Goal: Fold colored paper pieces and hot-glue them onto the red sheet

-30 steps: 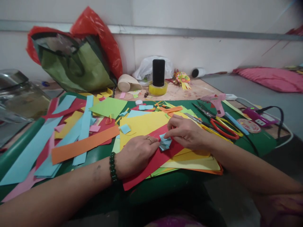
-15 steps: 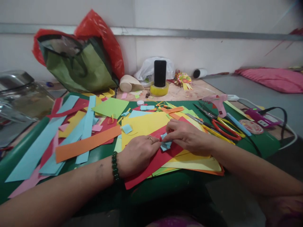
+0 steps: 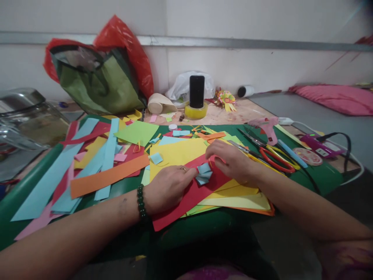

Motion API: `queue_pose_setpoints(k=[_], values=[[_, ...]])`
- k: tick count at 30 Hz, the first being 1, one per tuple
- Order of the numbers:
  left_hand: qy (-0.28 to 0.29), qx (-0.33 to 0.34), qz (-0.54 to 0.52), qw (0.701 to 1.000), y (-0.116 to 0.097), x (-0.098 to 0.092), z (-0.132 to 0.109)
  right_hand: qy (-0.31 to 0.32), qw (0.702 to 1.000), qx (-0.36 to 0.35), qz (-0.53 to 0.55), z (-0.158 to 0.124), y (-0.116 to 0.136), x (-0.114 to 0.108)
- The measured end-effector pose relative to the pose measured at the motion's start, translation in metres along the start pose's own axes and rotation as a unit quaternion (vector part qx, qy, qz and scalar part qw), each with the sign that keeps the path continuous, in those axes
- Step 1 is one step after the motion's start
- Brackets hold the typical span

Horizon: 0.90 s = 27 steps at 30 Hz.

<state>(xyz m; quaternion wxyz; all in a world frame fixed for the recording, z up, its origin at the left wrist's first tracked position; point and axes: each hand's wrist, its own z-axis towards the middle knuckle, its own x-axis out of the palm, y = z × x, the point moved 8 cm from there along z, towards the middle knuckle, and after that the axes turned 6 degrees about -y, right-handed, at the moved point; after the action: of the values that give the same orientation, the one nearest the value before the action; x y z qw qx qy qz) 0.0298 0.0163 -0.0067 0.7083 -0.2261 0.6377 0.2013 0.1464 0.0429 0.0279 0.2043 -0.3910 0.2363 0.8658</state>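
Note:
A small piece of folded light-blue paper (image 3: 204,173), pleated in several layers, rests on a red paper strip (image 3: 186,202). My left hand (image 3: 171,184), with a ring and a green bead bracelet, lies on the red strip, its fingertips closed together at the left edge of the blue piece. Just right of that piece, my right hand (image 3: 229,159) hovers apart from it with bent, loosely parted fingers and nothing visible held. Yellow paper sheets (image 3: 180,149) lie in a stack under the red strip.
Paper strips, including an orange strip (image 3: 109,177), spread out at left. Scissors (image 3: 276,158), a pink glue gun (image 3: 266,128) and a purple power bank (image 3: 322,147) with cables lie at right. Behind stand a phone (image 3: 197,91) on a tape roll (image 3: 196,111) and a green bag (image 3: 96,85).
My right hand has let go of the folded blue paper, lifting slightly up and away to the right. My left hand stays at the paper's left edge, and more of the blue piece shows.

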Motion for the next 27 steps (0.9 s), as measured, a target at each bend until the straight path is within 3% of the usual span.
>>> queue_pose_setpoints(k=[3, 7, 12, 17, 27], values=[[0.002, -0.006, -0.013, 1.0, 0.002, 0.0, 0.0, -0.119, 0.986, 0.107, 0.037, -0.002, -0.027, -0.016], [-0.006, -0.017, -0.006, 1.0, 0.005, -0.001, -0.001, -0.141, 0.965, 0.207, 0.071, -0.005, -0.049, -0.016], [-0.009, -0.026, -0.009, 1.0, 0.01, -0.001, 0.001, -0.021, 0.964, 0.237, 0.122, -0.004, -0.049, 0.001], [-0.01, -0.039, -0.028, 0.999, 0.017, -0.003, 0.003, 0.133, 0.959, 0.193, 0.162, -0.003, -0.026, 0.017], [-0.029, -0.038, -0.072, 0.996, 0.019, -0.005, 0.003, 0.159, 0.948, 0.186, 0.202, -0.007, -0.015, 0.023]])
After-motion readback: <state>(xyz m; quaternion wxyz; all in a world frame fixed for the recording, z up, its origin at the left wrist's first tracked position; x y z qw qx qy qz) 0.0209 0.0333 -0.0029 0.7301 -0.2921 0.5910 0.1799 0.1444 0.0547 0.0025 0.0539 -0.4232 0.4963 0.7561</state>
